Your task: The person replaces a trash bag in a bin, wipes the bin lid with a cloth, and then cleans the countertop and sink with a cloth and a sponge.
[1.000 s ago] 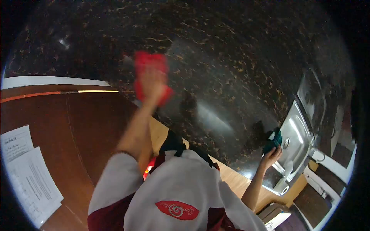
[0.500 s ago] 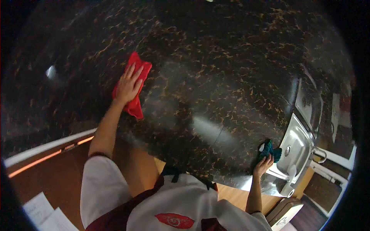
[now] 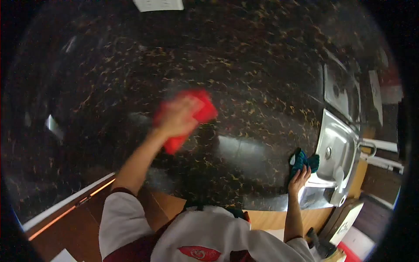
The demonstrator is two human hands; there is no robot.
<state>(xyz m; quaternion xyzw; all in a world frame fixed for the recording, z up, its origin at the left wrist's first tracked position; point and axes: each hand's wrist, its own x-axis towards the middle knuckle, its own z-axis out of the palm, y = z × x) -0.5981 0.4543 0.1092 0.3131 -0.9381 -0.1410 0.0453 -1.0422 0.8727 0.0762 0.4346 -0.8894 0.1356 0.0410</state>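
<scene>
My left hand (image 3: 178,116) lies flat on top of a red cloth (image 3: 204,106), pressing it against the dark marbled countertop (image 3: 257,96). Motion blurs both hand and cloth, though the palm is down and the fingers look stretched out. To the right, my right hand (image 3: 299,179) has its fingers on a bunched dark green cloth (image 3: 300,160) at the near left edge of the steel sink (image 3: 323,131). Something small and whitish pokes out at the green cloth's left side; I cannot make out what it is.
A white tap (image 3: 338,179) stands at the sink's near corner. Beyond the sink is a dark glossy panel (image 3: 338,89) set in the counter. A white sheet (image 3: 159,5) lies at the far edge of view. A brown and white box-like thing (image 3: 347,222) stands low at right.
My left hand has swept right and nearer to me with the red cloth. My right hand stays on the green cloth beside the sink. The view has shifted, bringing in the white sheet.
</scene>
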